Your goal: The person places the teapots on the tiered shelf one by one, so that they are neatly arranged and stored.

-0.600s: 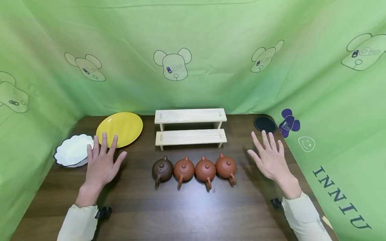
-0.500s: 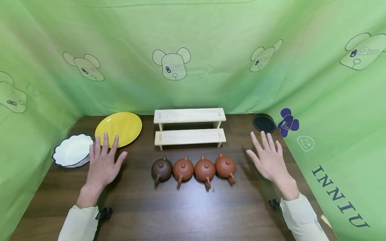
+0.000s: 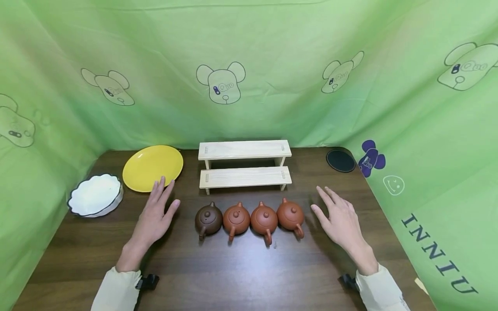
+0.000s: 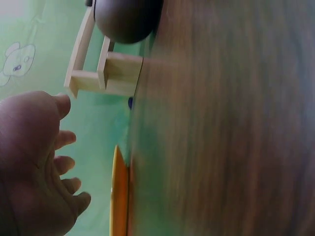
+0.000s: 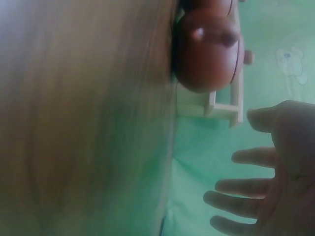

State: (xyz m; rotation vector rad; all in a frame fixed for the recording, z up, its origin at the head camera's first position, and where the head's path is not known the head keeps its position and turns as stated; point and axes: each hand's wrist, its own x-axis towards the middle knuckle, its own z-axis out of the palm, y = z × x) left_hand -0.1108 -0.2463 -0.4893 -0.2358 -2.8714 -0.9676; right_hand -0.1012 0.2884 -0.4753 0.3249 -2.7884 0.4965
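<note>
My left hand [image 3: 154,216] holds nothing, its fingers extended over the table between the yellow plate and the teapots. A dark brown teapot [image 3: 209,219] is the nearest one to it. Beside that stand two reddish-brown teapots, one left of centre [image 3: 236,218] and one right of centre [image 3: 264,218]. At the row's right end is another reddish teapot [image 3: 291,214], its handle turned toward the front right. My right hand [image 3: 342,222], also holding nothing, hovers just right of it with relaxed fingers. In the right wrist view a reddish teapot [image 5: 206,59] shows above the thumb.
Behind the teapots stands a two-step wooden rack [image 3: 246,176]. A yellow oval plate [image 3: 149,166] and a white scalloped dish [image 3: 95,195] lie to the left. At the back right is a black round coaster [image 3: 340,160]. Green cloth [image 3: 272,108] encloses the table's back and sides.
Both hands have moved inward toward the teapots and slightly nearer the front edge. Their spread fingers have drawn closer together. The teapots, rack and dishes have stayed in place.
</note>
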